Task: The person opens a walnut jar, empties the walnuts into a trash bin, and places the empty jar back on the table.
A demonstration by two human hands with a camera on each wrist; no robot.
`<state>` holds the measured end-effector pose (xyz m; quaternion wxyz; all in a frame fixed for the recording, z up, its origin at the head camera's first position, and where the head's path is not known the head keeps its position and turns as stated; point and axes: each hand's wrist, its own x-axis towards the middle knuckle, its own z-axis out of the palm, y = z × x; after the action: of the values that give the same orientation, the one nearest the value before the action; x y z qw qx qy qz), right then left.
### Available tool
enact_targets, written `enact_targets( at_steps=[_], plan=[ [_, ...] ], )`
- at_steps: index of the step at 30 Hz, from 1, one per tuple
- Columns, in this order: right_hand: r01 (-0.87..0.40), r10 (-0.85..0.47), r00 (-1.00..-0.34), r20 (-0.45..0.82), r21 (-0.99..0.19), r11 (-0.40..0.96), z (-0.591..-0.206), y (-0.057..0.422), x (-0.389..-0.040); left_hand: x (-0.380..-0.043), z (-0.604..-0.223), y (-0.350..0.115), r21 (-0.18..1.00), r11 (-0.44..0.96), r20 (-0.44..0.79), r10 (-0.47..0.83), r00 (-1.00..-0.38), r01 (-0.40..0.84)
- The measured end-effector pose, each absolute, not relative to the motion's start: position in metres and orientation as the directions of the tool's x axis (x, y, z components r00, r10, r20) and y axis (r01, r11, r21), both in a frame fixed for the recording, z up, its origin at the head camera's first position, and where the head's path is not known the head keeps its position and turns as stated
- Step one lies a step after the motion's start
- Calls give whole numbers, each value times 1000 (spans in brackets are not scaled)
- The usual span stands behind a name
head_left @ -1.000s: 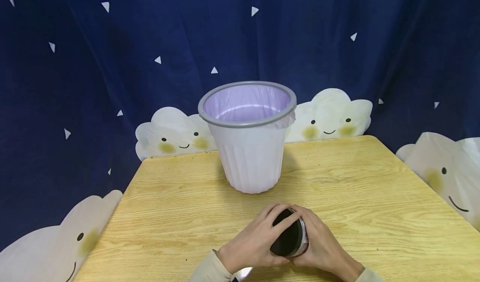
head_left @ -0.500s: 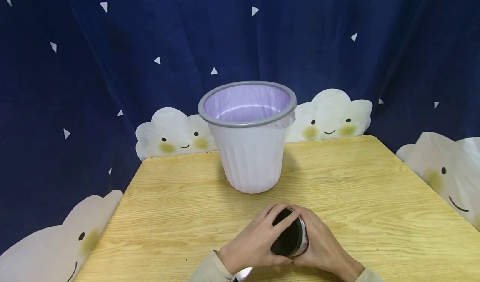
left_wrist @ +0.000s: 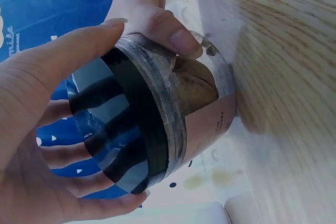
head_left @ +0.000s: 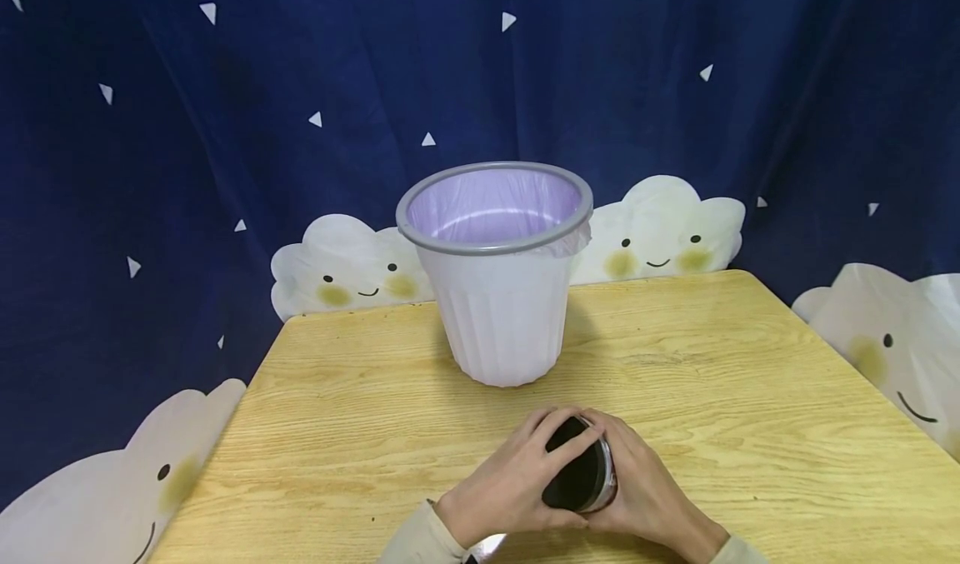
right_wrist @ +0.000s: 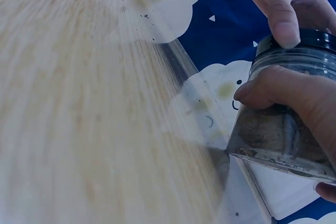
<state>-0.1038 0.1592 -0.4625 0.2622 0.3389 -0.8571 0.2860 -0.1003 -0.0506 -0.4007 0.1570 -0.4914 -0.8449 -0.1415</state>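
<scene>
A clear round jar (left_wrist: 210, 98) with a black lid (head_left: 573, 481) is held tilted between the two hands, low over the near part of the table. Brown contents show through its wall, and a pinkish label (left_wrist: 210, 129) covers part of one side. My left hand (head_left: 506, 485) spans the lid, fingers and thumb curled round its edge. Lower down, my right hand (head_left: 643, 493) grips the jar's body, its thumb (right_wrist: 283, 87) across the clear side. Whether the jar's bottom touches the table cannot be told.
Beyond the hands stands a white ribbed waste bin (head_left: 510, 322) with a grey rim, lined with a clear bag. The wooden table (head_left: 337, 431) reaches back to a dark blue curtain (head_left: 360, 64) printed with clouds and triangles.
</scene>
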Motion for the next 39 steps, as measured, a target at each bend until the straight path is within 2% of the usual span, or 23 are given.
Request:
enact_targets(
  at_steps=[16, 21, 28, 39],
  plan=[
    [-729, -431, -626, 649, -293, 618, -463, 159, -104, -100, -401, -51, 25, 536, 391, 771, -502, 844],
    [-727, -428, -631, 647, -302, 616, -463, 159, -104, -100, -401, -51, 33, 521, 394, 778, -490, 853],
    [-721, -424, -637, 644, -302, 624, -464, 159, -103, -99, -403, -50, 55, 547, 401, 755, -520, 836],
    [-714, -427, -644, 635, -298, 634, -462, 160, -103, -99, -403, -50, 58, 542, 405, 755, -516, 838]
  ],
)
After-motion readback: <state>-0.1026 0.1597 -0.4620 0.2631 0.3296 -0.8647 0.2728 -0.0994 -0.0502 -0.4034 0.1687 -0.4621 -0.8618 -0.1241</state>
